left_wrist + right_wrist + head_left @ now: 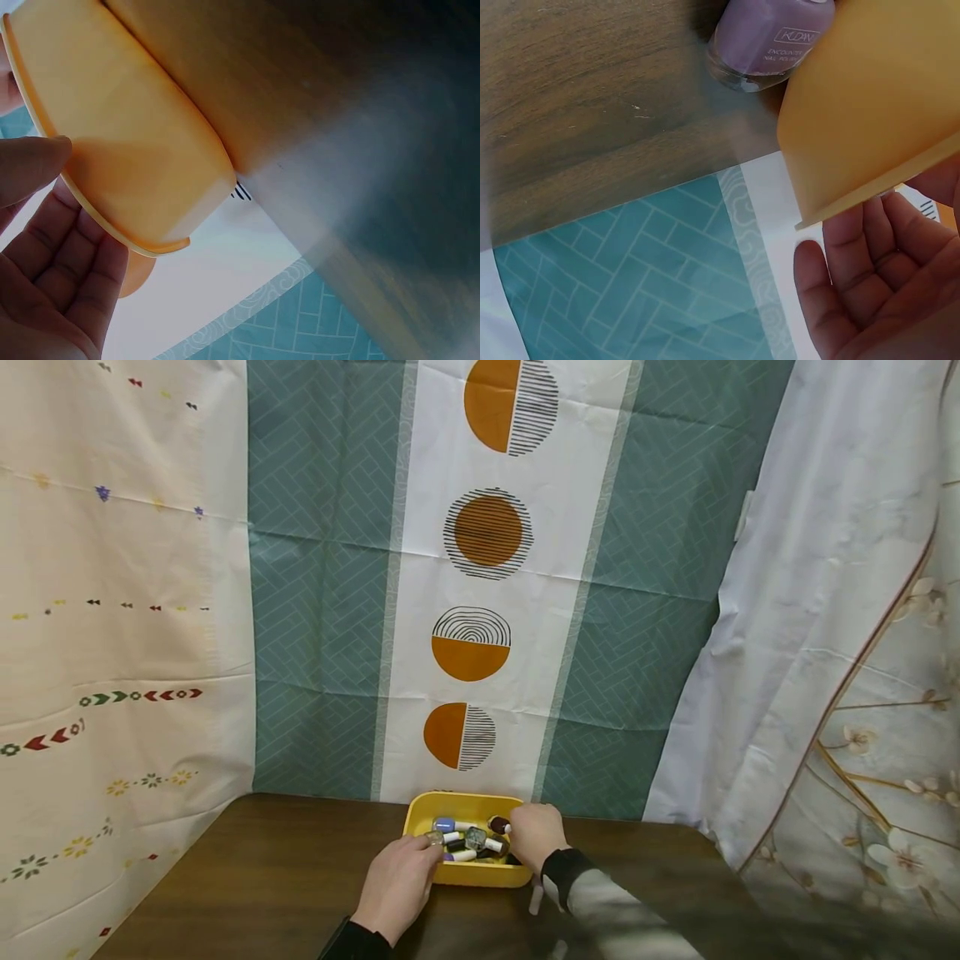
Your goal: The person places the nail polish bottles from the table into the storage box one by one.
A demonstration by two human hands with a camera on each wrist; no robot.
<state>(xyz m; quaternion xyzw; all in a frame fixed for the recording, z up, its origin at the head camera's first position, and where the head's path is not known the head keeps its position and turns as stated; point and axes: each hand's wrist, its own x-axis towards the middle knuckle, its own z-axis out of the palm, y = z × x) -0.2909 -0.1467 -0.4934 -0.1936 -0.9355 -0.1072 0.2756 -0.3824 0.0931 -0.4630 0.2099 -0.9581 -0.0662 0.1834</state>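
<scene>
A yellow plastic tray (480, 876) stands on the table, holding several nail polish bottles with white or black caps. My left hand (401, 877) grips its left rim; in the left wrist view the thumb (45, 161) lies against the outer wall and the fingers go behind the rim. Over the right rim reaches my right hand (537, 835), its fingertips at the white cap of a dark brown nail polish bottle (498, 824), which it pinches. The right wrist view shows those fingers (847, 247) curled beyond the rim, the bottle hidden there.
A purple nail polish bottle (769, 37) is on the table close against the tray's outer right side. White caps (536, 897) show beside the right forearm. The brown wooden table (300, 852) ends at a patterned cloth (322, 610) hanging behind it, with more cloths on both sides.
</scene>
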